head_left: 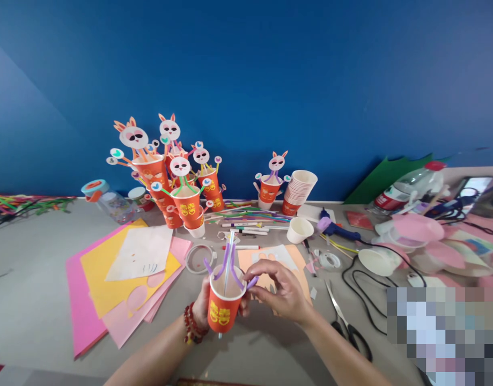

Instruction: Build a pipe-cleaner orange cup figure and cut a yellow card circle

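My left grip [201, 307] is wrapped around a red paper cup [225, 317] with gold characters, holding it raised in front of me, mouth up and slightly tilted. A bracelet of dark red beads [195, 326] circles that wrist. My right grip [282, 289] pinches the tip of a purple strip [252, 282] between thumb and finger, just beside the cup's rim. Inside the cup, more purple stems climb around a pale, shiny straw [227, 265], and a pale tip pokes out under the base.

Right of my forearm, scissors [358, 339] with black handles lie on the grey table [32, 279]. To my left are overlapping sheets: a pink sheet [80, 300], a yellow sheet [92, 276] and, on top, a white sheet [144, 249]. A peach sheet [247, 260] lies beyond my right grip, with a small tape roll [330, 261] to its right.

Farther off, markers [248, 231] lie across the middle, and to their right come a white cup [300, 231] and a blue glue gun [343, 232]. Behind them, 1 rabbit-faced figure [271, 190] stands beside a stack of cups [301, 186]; at least 4 more rabbit faces [179, 166] rise from cups on the left. A blue wall [246, 80] closes the view.
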`<state>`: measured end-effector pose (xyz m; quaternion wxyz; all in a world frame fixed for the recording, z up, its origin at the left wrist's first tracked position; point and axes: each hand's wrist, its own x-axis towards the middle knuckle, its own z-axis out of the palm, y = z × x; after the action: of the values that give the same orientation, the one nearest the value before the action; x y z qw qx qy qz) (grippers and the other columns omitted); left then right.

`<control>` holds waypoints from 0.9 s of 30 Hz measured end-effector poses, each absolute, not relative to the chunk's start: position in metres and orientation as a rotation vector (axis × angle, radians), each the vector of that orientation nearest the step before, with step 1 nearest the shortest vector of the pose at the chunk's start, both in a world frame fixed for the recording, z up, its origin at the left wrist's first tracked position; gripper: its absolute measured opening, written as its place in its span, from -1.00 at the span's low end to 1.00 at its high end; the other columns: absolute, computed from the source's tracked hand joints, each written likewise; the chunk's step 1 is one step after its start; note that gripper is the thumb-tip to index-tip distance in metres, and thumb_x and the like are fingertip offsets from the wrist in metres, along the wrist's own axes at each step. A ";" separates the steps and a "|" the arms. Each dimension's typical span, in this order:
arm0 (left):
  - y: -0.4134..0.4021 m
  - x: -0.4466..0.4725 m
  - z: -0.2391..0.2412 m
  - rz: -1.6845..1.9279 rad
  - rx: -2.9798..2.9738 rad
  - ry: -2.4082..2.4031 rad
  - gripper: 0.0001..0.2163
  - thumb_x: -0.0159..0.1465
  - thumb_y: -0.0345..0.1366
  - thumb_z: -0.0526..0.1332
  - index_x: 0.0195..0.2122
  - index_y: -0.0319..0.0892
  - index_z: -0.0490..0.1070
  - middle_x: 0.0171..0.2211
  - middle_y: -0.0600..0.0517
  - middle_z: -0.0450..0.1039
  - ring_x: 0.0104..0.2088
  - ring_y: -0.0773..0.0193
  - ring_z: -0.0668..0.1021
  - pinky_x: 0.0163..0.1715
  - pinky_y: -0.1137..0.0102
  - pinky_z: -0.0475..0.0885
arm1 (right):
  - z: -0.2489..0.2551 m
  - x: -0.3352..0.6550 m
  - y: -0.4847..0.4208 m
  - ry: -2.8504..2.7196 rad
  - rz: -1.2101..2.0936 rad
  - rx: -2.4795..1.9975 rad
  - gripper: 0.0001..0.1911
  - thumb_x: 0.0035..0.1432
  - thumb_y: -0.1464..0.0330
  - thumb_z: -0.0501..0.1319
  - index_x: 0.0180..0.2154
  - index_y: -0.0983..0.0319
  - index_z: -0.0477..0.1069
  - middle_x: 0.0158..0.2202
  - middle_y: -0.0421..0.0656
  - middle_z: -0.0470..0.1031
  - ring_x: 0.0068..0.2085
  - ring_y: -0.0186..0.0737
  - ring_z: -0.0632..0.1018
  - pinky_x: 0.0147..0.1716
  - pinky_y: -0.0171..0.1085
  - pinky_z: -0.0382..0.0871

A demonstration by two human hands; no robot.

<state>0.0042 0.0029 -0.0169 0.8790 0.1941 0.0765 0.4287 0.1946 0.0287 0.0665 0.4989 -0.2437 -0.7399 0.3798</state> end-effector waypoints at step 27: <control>0.006 0.005 -0.005 0.957 0.538 0.148 -0.38 0.12 0.15 0.30 0.03 -0.26 0.44 -0.26 -0.15 0.59 -0.39 0.10 0.60 -0.39 0.32 0.39 | 0.065 0.201 0.030 -1.674 1.125 -0.591 -0.55 0.13 0.49 0.36 0.02 0.07 0.35 -0.08 -0.12 0.42 -0.29 -0.30 0.53 -0.26 -0.25 0.45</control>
<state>0.0052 0.0061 -0.0053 0.8506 0.2553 0.0703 0.4542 0.2012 0.0297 0.0645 0.4968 -0.2441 -0.6914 0.4644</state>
